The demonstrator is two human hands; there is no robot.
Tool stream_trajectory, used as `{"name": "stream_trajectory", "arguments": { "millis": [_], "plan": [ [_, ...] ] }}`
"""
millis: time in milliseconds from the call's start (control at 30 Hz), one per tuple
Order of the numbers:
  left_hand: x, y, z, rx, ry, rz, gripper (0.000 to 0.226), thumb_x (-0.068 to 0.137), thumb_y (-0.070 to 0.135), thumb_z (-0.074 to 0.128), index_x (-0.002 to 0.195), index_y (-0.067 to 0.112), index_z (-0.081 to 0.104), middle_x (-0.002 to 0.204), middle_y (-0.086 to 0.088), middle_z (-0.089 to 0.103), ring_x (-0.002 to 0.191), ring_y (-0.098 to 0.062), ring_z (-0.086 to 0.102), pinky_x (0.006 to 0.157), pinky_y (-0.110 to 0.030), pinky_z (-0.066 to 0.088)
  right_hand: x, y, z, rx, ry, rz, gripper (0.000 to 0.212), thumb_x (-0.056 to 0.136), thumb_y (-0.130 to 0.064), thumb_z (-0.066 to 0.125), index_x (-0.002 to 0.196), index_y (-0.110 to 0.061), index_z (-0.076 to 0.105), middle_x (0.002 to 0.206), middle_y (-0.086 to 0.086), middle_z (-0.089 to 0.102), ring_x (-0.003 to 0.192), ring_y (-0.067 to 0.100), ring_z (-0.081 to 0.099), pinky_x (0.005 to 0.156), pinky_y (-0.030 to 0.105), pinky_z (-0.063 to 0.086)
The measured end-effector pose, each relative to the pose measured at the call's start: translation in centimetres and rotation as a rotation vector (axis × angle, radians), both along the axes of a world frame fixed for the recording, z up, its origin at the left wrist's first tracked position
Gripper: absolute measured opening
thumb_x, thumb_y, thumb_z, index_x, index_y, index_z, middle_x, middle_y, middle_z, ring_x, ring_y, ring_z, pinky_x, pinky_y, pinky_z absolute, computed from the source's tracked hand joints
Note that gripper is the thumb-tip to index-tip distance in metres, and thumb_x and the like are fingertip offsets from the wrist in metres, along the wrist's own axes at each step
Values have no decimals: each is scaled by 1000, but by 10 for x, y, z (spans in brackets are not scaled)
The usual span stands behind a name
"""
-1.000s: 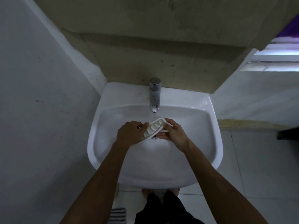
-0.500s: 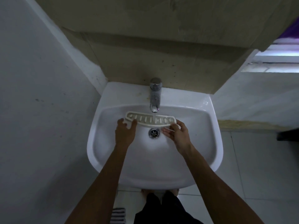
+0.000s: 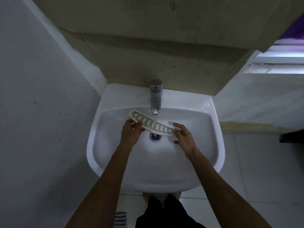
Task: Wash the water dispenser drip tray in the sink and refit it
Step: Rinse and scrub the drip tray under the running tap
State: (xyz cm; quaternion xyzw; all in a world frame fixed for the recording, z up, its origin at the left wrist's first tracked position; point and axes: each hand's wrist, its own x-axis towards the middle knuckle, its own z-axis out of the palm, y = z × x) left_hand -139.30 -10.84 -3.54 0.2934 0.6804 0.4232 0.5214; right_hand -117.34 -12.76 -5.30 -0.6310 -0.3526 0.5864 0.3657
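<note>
Head view: drip tray [image 3: 152, 123] slanting upper-left to lower-right.

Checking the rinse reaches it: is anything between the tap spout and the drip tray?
Nothing visible: the drip tray, held by left hand and right hand, sits directly under the tap.

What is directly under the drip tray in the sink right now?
Under the drip tray, held by the left hand and right hand, lies the white sink basin and its metal drain. The drain's far edge is covered by the tray.
</note>
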Motion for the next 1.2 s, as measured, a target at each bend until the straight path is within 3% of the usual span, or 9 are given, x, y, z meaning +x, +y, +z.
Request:
{"name": "stream_trajectory", "arguments": {
  "millis": [133,433,667,867,1000,1200],
  "plan": [
    [2,0,2,-5,10,-4,23,93,20,62,110,8,54,106,-13,68,76,-21,71,63,-23,54,1,4,-5,86,-116,56,25,102,-12,52,121,-9,68,109,2,66,97,15,59,85,30,48],
    [-4,2,4,6,58,23,39,93,22,63,125,1,55,112,-18,68,87,-30,71,56,-15,52,1,3,-8,72,-178,116,26,103,-17,50,119,-18,70,103,-3,68,87,12,61,82,33,52],
    [5,-3,12,-12,-4,-76,22,99,21,52,118,13,57,106,-6,67,74,-13,71,65,-20,55,3,2,8,17,-75,89,30,104,-31,46,118,-20,70,106,6,69,85,16,62,67,32,54],
    [14,-5,9,-63,-39,-148,32,100,26,51,124,7,58,115,-10,68,81,-15,73,79,-31,56,8,1,8,118,-137,99,28,102,-24,50,101,-14,77,86,-8,71,67,-2,59,55,10,41],
    [25,-4,12,-82,-65,-155,31,99,27,52,122,8,60,114,-8,69,79,-13,73,64,-18,55,14,-2,7,117,-120,36,26,101,-18,51,99,-9,76,78,-8,69,62,-4,59,53,9,40],
    [33,-4,23,-62,-85,-175,21,97,29,55,112,15,61,97,5,70,73,-7,72,64,-16,54,17,-5,4,99,-135,8,24,100,-17,53,92,-13,75,67,-16,67,59,-4,57,52,11,41]
  ]
}}
